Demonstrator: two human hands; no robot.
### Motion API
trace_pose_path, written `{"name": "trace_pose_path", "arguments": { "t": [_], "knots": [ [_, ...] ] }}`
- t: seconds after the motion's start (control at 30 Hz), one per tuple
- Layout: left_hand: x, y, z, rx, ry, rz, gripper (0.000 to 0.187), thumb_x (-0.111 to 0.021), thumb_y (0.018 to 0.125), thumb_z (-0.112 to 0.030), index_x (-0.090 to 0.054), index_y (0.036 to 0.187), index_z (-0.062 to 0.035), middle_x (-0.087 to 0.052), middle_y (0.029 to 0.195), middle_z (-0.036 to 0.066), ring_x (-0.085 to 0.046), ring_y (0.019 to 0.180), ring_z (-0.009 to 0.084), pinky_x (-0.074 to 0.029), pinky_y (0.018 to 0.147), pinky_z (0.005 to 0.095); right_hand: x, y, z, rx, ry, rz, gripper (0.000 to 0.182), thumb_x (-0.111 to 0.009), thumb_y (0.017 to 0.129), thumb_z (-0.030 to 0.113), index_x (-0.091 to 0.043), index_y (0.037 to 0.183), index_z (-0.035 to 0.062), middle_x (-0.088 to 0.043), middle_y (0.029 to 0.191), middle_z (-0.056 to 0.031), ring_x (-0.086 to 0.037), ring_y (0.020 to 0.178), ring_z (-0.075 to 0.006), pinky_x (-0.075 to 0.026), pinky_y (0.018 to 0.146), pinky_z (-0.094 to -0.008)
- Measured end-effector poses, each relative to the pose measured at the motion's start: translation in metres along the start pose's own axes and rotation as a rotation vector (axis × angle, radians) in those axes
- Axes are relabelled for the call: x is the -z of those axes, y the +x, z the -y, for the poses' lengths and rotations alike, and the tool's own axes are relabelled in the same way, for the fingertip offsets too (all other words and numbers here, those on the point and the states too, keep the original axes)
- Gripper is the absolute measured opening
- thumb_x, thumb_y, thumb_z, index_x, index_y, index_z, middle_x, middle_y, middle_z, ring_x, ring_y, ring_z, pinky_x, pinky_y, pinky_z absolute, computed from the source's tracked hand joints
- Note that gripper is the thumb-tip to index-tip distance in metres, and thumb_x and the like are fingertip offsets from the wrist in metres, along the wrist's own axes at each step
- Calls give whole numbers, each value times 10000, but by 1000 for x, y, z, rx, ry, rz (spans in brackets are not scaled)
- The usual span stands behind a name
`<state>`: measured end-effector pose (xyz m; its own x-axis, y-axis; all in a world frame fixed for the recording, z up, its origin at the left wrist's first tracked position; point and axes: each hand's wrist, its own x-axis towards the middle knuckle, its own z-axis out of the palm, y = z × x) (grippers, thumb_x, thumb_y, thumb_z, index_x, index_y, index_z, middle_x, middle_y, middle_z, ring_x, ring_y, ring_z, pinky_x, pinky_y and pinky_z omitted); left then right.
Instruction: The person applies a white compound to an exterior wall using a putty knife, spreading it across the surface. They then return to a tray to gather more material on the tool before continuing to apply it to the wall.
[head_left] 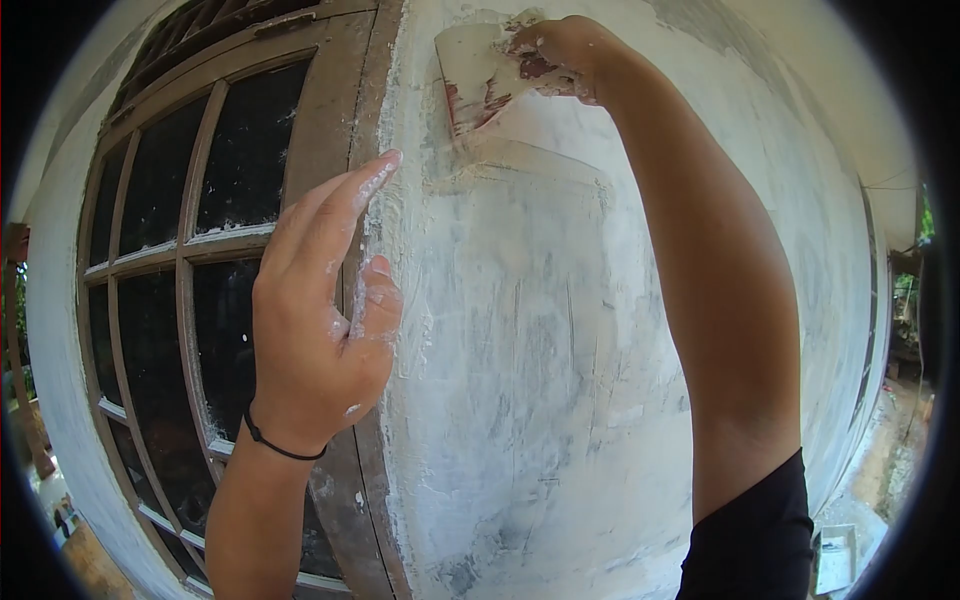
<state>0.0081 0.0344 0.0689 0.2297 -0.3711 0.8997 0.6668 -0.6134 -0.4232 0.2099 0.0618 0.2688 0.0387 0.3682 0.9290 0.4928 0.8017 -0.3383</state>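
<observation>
High on the wall (520, 330), my right hand (572, 58) grips a putty scraper (468, 72). Its wide blade is smeared with pale putty, with reddish patches showing through, and lies against the wall near the door-side corner. A wet streak of putty (530, 165) with a curved edge runs just below the blade. My left hand (325, 285) is raised in front of the brown wooden frame (345, 110), fingers stretched upward and thumb apart, holding nothing. White putty dots its index finger and thumb, and a thin black cord circles the wrist.
Dark glass panes (250, 145) in wooden bars fill the left side. Rough putty lines the joint between frame and wall. A pale tray-like container (836, 558) sits on the ground at lower right.
</observation>
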Motion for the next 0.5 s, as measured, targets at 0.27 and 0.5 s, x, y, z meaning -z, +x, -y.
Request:
{"name": "trace_pose_path", "arguments": {
  "t": [0.27,0.5],
  "knots": [
    [-15,0,-1,26,-18,3,474,-472,708,15,-527,1178,28,-561,1117,216,-542,1036,343,-391,942,375,-9,-1,-8,12,-306,-34,246,-623,751,239,-651,867,24,-621,781,-67,-479,644,-184,-384,537,-343],
    [-18,-4,-2,84,-20,9,465,-469,708,24,-535,1168,29,-562,1124,212,-538,1053,342,-387,949,373,56,18,-34,-112,-386,-231,321,-638,725,263,-623,910,2,-610,840,-113,-532,706,-219,-422,592,-381]
  ]
}}
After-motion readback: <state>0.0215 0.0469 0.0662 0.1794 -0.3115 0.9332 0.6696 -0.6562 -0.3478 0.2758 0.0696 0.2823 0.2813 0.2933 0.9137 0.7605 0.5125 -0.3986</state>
